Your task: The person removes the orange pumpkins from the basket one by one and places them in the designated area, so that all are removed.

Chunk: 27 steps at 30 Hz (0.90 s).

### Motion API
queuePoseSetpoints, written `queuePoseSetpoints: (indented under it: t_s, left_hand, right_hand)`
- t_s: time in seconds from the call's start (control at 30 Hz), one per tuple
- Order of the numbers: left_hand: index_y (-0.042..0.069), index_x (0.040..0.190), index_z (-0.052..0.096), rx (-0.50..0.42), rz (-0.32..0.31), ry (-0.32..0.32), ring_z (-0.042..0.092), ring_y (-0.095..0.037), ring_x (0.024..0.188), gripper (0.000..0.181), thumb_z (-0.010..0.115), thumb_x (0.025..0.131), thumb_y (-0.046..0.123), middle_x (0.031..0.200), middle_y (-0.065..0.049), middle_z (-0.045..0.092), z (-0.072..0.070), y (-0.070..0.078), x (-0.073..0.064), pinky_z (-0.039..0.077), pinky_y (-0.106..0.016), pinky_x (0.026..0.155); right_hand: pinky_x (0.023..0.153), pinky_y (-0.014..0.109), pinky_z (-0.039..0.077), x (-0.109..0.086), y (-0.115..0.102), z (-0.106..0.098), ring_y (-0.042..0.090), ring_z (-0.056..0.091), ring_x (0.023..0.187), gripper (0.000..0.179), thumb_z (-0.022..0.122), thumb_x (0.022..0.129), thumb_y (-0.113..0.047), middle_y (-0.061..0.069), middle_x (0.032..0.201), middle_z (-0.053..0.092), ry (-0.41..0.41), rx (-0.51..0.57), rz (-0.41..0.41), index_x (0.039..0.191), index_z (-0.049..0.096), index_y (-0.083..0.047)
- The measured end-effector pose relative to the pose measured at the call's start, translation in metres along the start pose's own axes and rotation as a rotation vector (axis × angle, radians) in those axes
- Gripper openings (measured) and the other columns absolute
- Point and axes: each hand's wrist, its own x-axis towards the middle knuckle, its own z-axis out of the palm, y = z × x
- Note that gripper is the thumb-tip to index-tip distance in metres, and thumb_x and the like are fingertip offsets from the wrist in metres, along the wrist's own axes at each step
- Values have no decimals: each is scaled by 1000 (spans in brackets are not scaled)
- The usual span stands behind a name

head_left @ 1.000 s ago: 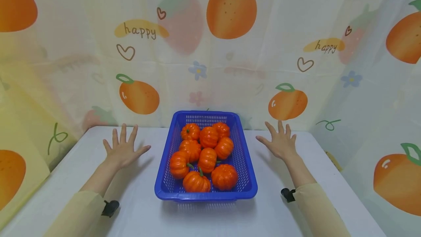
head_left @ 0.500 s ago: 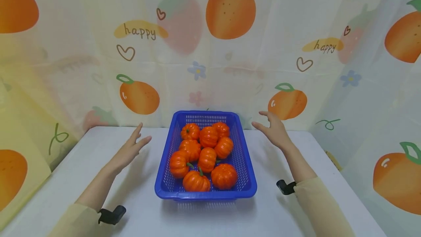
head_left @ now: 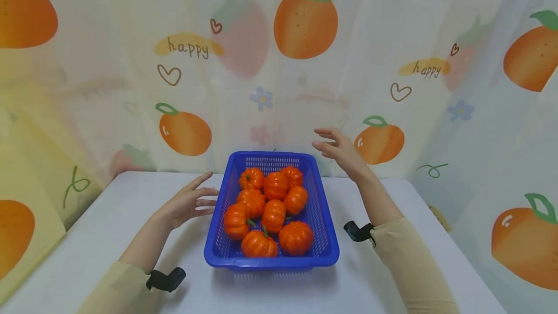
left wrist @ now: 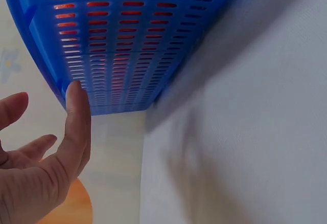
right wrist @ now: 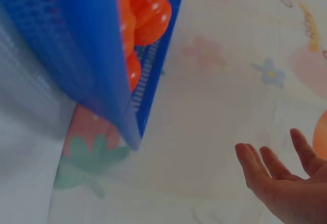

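A blue perforated plastic basket (head_left: 271, 261) stands on the white table, with several small orange pumpkins (head_left: 273, 215) lying in it. At its left side is my left hand (head_left: 185, 206), palm facing the basket and fingers extended, tips right at the wall. In the left wrist view, those fingers (left wrist: 76, 116) overlap the slotted basket wall (left wrist: 122, 45). My right hand (head_left: 342, 151) hangs higher, above the basket's far right corner, its fingers loosely bent and nothing between them. The right wrist view shows that hand (right wrist: 291, 185) apart from the basket's rim (right wrist: 153, 91).
A white table (head_left: 183, 299) carries the basket. Behind it hangs a pale curtain (head_left: 305, 76) printed with oranges, hearts and flowers, close to the table's far edge. Each wrist wears a black camera mount, one on the left (head_left: 166, 280) and one on the right (head_left: 358, 231).
Both hands have moved inward toward the basket from its two sides. The right hand has also risen, and the spread fingers have turned and bent. Basket and pumpkins have stayed in place.
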Motion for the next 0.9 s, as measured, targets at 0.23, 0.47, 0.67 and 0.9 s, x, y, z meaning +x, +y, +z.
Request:
queuePoseSetpoints:
  t_s: [0.23,0.47,0.67,0.9]
  left_hand:
    - [21,160,7,-22,-3,-30,67,-9,97,76,54,101,24,113,2,59,4,-1,8,58,-28,90]
    - [16,160,10,-52,-29,-15,64,-9,91,81,59,96,12,116,-2,59,8,1,11,57,-25,85]
    - [17,160,8,-95,-26,-37,63,-9,96,83,59,95,10,117,-1,60,7,-2,14,55,-27,87]
    - [15,160,8,-118,-30,-91,64,-9,94,82,58,95,9,109,4,63,5,-2,15,54,-28,87]
  right_hand:
    - [115,57,37,15,-2,25,39,43,141,52,57,98,-24,19,155,36,-59,145,-2,145,41,-8]
    - [115,57,37,26,3,45,42,40,141,52,53,100,-26,21,155,35,-102,274,81,147,39,-7]
    - [117,62,31,34,12,58,47,35,143,54,57,98,-27,20,153,38,-108,285,157,145,41,-7]
    - [118,61,31,38,21,71,41,36,144,59,60,96,-30,19,152,42,-138,177,235,147,41,-6]
